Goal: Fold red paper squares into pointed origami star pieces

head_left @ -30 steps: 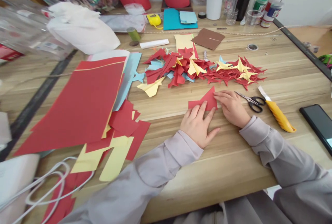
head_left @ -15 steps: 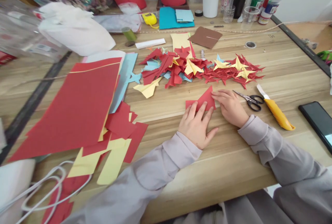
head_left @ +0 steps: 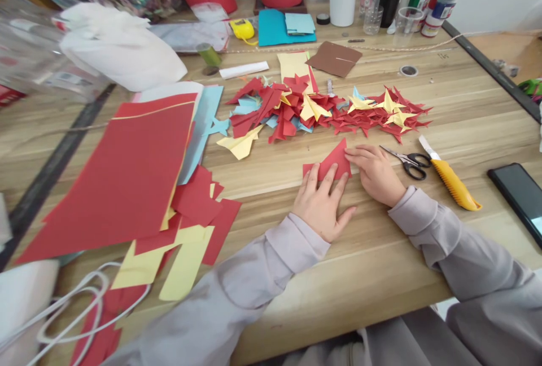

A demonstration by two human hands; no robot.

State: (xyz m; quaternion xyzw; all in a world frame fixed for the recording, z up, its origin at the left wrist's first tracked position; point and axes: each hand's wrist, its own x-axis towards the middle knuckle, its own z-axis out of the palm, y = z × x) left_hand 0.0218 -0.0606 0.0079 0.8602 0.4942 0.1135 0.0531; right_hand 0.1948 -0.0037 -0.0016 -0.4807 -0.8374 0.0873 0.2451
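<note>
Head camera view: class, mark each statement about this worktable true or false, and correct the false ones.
1. The left hand rests on a folded red paper. True.
2. The right hand holds the black-handled scissors. False: the scissors lie on the table beside that hand.
3. A yellow-handled utility knife lies to the right of the scissors. True.
4. The black phone lies on the large red paper sheets. False: it lies at the right side of the wooden table.
</note>
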